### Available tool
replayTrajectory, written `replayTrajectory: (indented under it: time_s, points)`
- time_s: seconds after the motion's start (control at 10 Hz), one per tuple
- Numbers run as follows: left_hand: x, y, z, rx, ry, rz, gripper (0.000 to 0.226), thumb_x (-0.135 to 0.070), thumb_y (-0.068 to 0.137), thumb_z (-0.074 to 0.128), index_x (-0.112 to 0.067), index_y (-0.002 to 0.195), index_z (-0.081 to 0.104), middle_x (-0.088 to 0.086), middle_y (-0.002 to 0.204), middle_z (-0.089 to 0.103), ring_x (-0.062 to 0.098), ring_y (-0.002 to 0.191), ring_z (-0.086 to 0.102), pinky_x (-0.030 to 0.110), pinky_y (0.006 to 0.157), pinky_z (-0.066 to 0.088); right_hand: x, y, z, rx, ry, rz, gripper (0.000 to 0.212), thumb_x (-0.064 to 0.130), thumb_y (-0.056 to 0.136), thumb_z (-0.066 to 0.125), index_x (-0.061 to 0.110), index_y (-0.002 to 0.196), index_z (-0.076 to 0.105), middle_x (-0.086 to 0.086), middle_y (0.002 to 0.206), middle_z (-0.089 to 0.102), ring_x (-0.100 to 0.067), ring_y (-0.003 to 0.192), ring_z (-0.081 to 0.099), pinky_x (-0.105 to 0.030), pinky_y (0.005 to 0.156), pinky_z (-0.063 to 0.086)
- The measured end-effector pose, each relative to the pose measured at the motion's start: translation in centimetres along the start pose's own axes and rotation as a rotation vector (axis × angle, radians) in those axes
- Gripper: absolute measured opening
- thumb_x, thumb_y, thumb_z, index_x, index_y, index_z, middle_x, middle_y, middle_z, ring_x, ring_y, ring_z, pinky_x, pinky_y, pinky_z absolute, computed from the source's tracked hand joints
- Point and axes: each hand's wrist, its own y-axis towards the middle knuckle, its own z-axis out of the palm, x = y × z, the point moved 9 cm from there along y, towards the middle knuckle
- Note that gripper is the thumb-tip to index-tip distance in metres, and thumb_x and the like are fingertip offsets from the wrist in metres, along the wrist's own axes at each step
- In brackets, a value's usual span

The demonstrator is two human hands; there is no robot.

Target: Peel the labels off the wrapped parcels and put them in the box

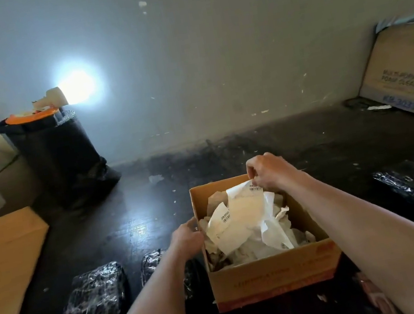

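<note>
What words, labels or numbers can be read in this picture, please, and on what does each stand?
"MULTI-PURPOSE FOAM CLEANER": carton against the wall.
"KM-2031", last digits unsure: same carton.
Red print on the open box: too blurred.
Barcodes on the peeled labels: too small.

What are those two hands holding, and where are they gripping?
The right hand pinches a white label by its top edge, over the box. The left hand grips the box's left wall at the rim.
</note>
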Motion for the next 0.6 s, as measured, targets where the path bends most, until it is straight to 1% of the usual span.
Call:
replayTrajectory:
  time_s: [0.1,0.2,0.3,0.4,0.5,0.6]
  points:
    - [0.4,-0.2,0.3,-0.016,-0.118,-0.047,0.062,-0.031,0.099,0.064,-0.032,0.156,0.04,0.009,0.123,0.071,0.01,0.077,0.071,0.02,0.055,0.057,0.3,0.2,0.2,0.006,0.005,-0.033,0.014,0.018,0.088,0.074,0.025,0.09,0.062,0.0,0.094,0.068,-0.017,0.08,0.066,-0.037,0.081,0.061]
    - [0.5,-0.4,0.5,-0.026,-0.163,-0.063,0.068,-0.031,0.097,0.067,-0.035,0.157,0.035,0.011,0.131,0.068,0.014,0.085,0.072,0.021,0.053,0.056,0.5,0.4,0.1,0.005,-0.01,-0.054,0.009,0.015,0.09,0.072,0.022,0.095,0.068,-0.002,0.099,0.069,-0.018,0.086,0.067,-0.036,0.084,0.061]
    - [0.3,-0.3,0.5,-0.035,-0.168,-0.064,0.071,-0.033,0.096,0.069,-0.038,0.157,0.034,0.009,0.125,0.07,0.008,0.075,0.068,0.019,0.049,0.054,0.3,0.6,0.2,0.006,-0.002,-0.063,0.012,0.013,0.091,0.07,0.021,0.1,0.071,-0.003,0.103,0.07,-0.019,0.09,0.067,-0.036,0.085,0.06]
    - [0.5,-0.2,0.5,-0.029,-0.168,-0.093,0.071,-0.027,0.096,0.069,-0.037,0.157,0.034,0.009,0.121,0.072,0.011,0.077,0.07,0.023,0.057,0.059,0.3,0.5,-0.2,0.018,0.021,-0.065,0.013,0.014,0.091,0.071,0.02,0.102,0.071,-0.003,0.104,0.07,-0.018,0.09,0.067,-0.034,0.084,0.06]
    - [0.4,-0.2,0.6,-0.015,-0.195,-0.095,0.072,-0.022,0.096,0.069,-0.038,0.157,0.034,0.011,0.12,0.071,0.018,0.083,0.073,0.032,0.067,0.064,0.3,0.5,-0.4,0.042,0.031,-0.07,0.012,0.017,0.091,0.072,0.021,0.102,0.071,-0.002,0.106,0.071,-0.017,0.09,0.067,-0.034,0.085,0.06]
    - [0.5,-0.5,0.6,0.009,-0.185,-0.094,0.073,-0.025,0.096,0.068,-0.033,0.159,0.032,0.012,0.129,0.067,0.016,0.083,0.072,0.025,0.055,0.059,1.0,0.1,-2.1,0.054,0.045,-0.086,0.014,0.025,0.09,0.074,0.022,0.103,0.071,-0.002,0.109,0.071,-0.018,0.093,0.067,-0.031,0.085,0.059]
